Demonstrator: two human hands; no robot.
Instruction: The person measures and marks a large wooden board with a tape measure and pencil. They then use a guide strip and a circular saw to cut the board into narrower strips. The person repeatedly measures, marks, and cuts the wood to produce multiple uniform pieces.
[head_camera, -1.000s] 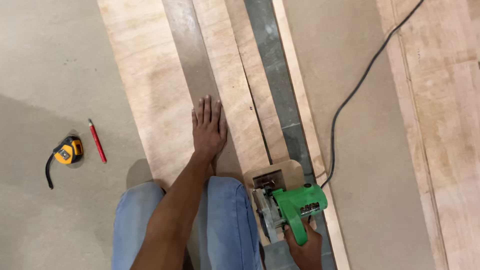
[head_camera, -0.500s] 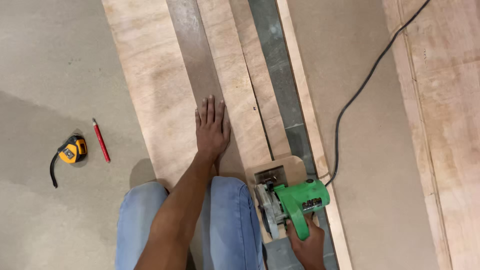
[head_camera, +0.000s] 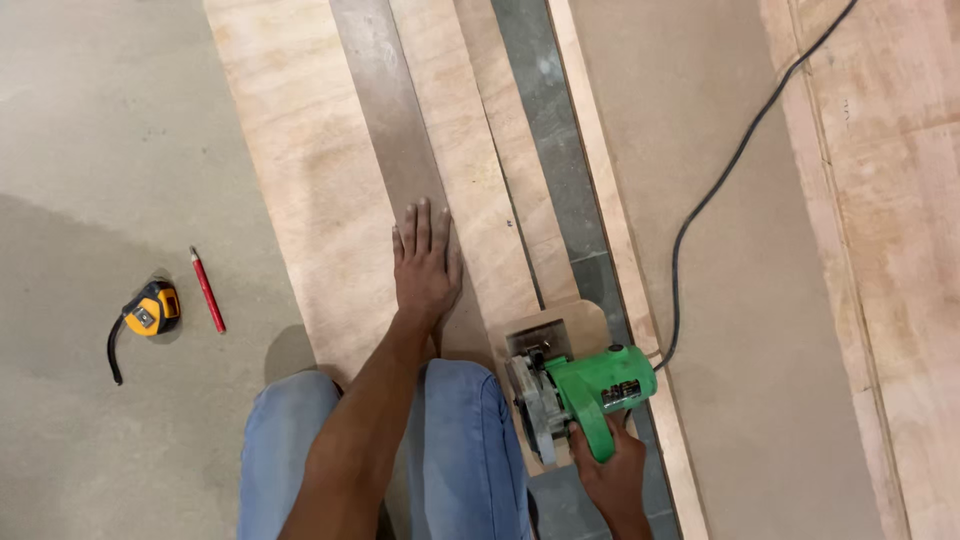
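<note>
Little has moved since the earlier frames; both hands sit much as they did, and the view has only drifted slightly. Left hand (head_camera: 425, 265) lies flat, fingers together, pressing on the plywood strip (head_camera: 470, 190) beside the dark gap; right hand (head_camera: 612, 470) is wrapped around the handle of the green circular saw (head_camera: 575, 395), whose base rests on the strip's near end, cord (head_camera: 720, 190) trailing away to the right. A clean cut likely wants firm downward pressure, the pressing hand well off the blade line, the cord clear; left arm reaches straight forward over the jeans-clad knee (head_camera: 455, 450); tape measure (head_camera: 150, 310) and red pencil (head_camera: 208, 290) lie on the floor (head_camera: 90, 150).
</note>
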